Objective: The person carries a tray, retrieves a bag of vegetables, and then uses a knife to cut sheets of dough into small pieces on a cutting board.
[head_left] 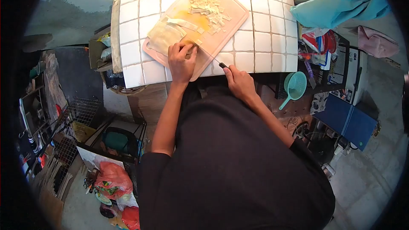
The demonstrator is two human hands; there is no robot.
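A pink cutting board (pixel 232 15) lies at a slant on the white tiled counter. My right hand (pixel 241 83) is closed round the black handle of a knife (pixel 222 65), whose thin blade reaches left across the board to my left hand. With bent fingers, my left hand (pixel 183 61) presses a pale strip of food down beside the blade; its fingers partly hide the strip. Stacked pale, flat food sheets (pixel 165 38) lie just beyond that hand, and a loose strip (pixel 185 24) is near them. Small cut pieces (pixel 207 5) are heaped at the board's far end.
White tiles (pixel 262 42) surround the board. A turquoise strainer (pixel 295 86) hangs right of the counter's near edge, by a black rack (pixel 336 66) of goods. A turquoise cloth (pixel 328 9) lies at the far right. Below left are a wire rack (pixel 79 117) and plastic bags (pixel 113 179).
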